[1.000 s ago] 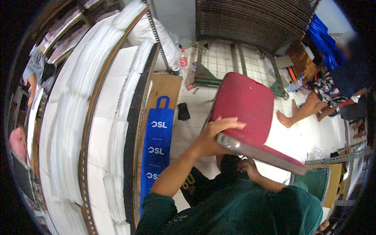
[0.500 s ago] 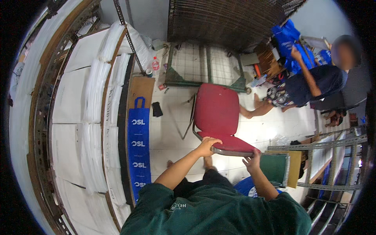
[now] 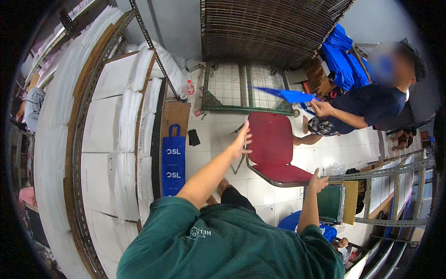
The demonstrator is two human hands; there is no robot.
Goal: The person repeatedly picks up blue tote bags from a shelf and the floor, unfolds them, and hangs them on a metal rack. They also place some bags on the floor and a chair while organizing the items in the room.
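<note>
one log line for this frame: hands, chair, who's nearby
left hand: open, off red chair | right hand: open, at seat front edge | chair: upright on tiled floor | co-worker: holds blue bag

Left hand [image 3: 241, 139] covers part of red chair [image 3: 274, 151] back edge, at 12 o'clock. Chair legs mostly hidden under seat. Co-worker [image 3: 371, 104] face blurred at 2 o'clock. Bottle [image 3: 189, 87] at 11 o'clock too small to read.

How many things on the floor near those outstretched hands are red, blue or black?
Red: 1, the chair
Blue: 1, the flat bag
Black: 1, a small flat object
Total: 3
</note>
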